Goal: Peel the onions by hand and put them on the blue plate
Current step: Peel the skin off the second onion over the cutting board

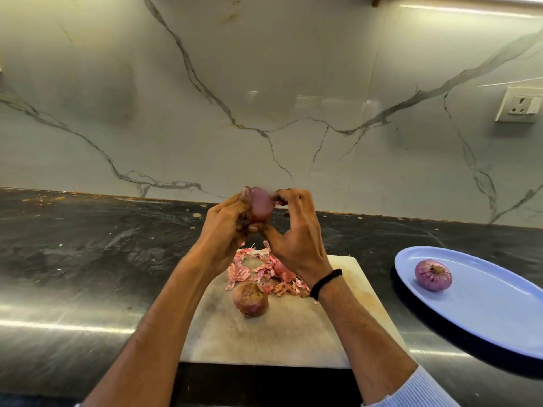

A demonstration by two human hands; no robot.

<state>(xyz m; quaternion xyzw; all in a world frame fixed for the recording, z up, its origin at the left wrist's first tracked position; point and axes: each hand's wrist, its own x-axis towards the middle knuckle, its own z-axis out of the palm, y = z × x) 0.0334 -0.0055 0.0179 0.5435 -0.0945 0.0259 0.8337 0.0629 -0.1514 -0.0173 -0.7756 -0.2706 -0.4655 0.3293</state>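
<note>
At the centre of the frame the left hand grips a partly skinned onion held up above the cutting board, while the right hand pinches its right edge with curled fingers. Below, an unpeeled onion sits on the board just beside a heap of loose skins. At the right, a peeled onion lies on the blue plate on the dark tabletop.

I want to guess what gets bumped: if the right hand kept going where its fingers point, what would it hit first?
The held onion. The right hand points its fingers left at it, up in the left hand, and seems to pinch its skin. Depth is hard to judge.
</note>
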